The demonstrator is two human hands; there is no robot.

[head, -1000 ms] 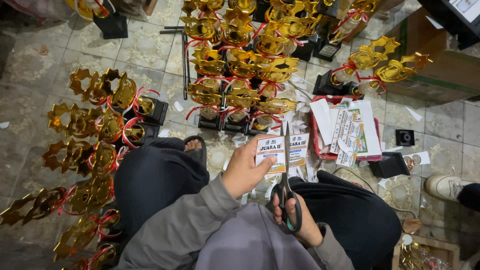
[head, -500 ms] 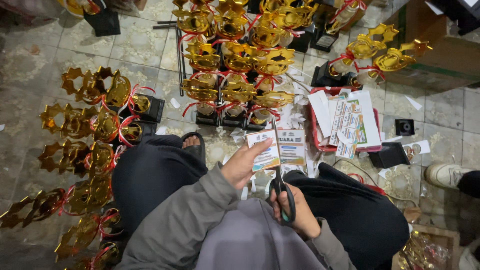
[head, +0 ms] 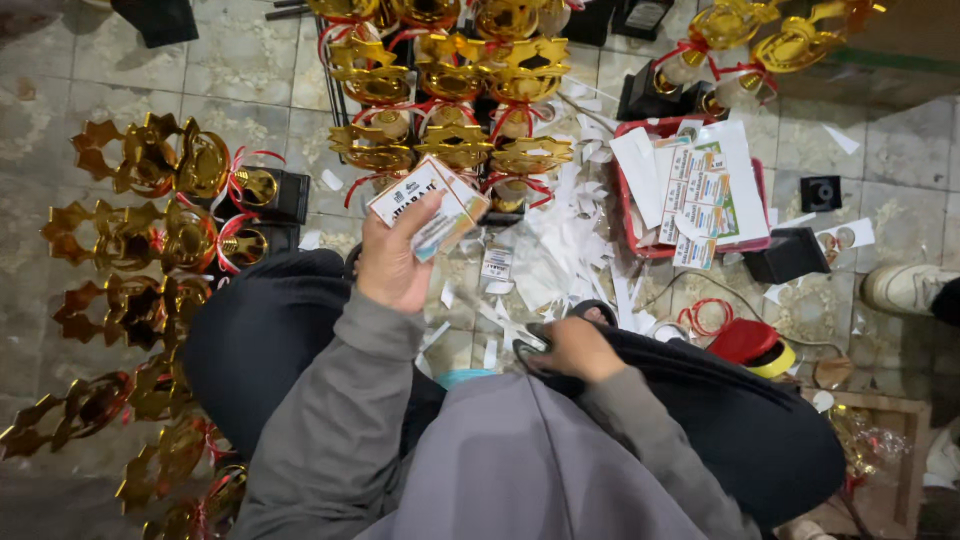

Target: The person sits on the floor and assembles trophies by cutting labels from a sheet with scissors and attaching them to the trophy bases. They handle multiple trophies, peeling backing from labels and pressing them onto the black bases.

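My left hand (head: 397,262) is raised over my left knee and holds a small stack of printed paper labels (head: 430,206) by their lower edge. My right hand (head: 575,348) rests low between my knees, closed around the black handles of a pair of scissors (head: 527,350) whose blades are mostly hidden. Cut white paper scraps (head: 560,240) lie on the tiled floor just beyond both hands. I sit on the floor in dark trousers and a grey sleeve.
Gold trophies with red ribbons stand in rows ahead (head: 450,110) and lie along the left (head: 150,230). A red tray (head: 633,225) with sheets of printed labels (head: 700,195) sits at right, beside a red tape roll (head: 745,340). Another person's shoe (head: 905,288) shows at far right.
My left hand has lifted the labels up and to the left, away from the scissors. My right hand has dropped down with the scissors toward my lap.
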